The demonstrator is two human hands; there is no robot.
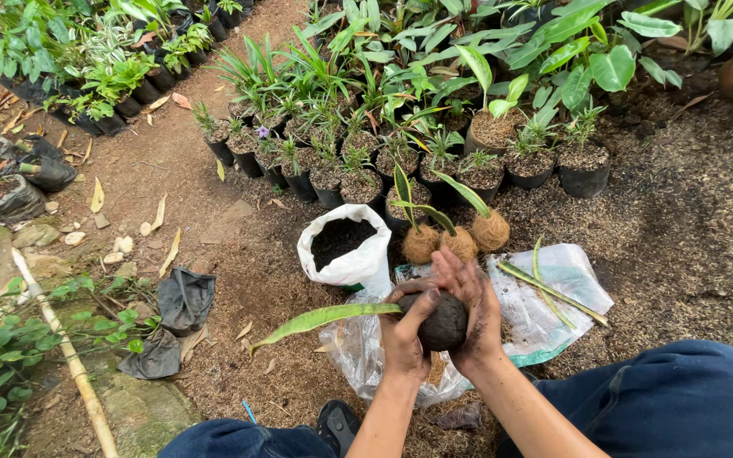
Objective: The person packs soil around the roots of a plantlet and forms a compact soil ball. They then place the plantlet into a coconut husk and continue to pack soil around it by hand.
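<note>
1. Head view, the hands: the left hand (406, 335) and the right hand (475, 315) are closed together around a dark soil ball (444, 324), held above the ground in front of the knees; the left cups it from below and the side, thumb laid over the top, while the right wraps the far side with fingers spread upward; both palms are smeared with soil.
2. Head view, the plant: a long green leaf (324, 317) sticks out of the ball toward the left, almost level, its tip well clear of the hands.
3. Head view, surroundings: under the hands lies a clear plastic sheet (545, 318) with two cut leaf strips (549, 293) on it; just beyond stands an open white sack (345, 246) of dark soil; beside it three finished fibre-wrapped balls (460, 242) with leaves stand touching one another; rows of black nursery pots (332, 182) fill the ground behind.
4. Step in hand, as a judgement: the ball looks to be at the pressing and rounding stage, bare of any fibre covering, unlike the three beside the sack.
5. Next move, as a judgement: it calls for even pressure from both palms and a slow turn of the ball; squeezing too hard near the leaf base could crack the soil or bend the leaf.
</note>
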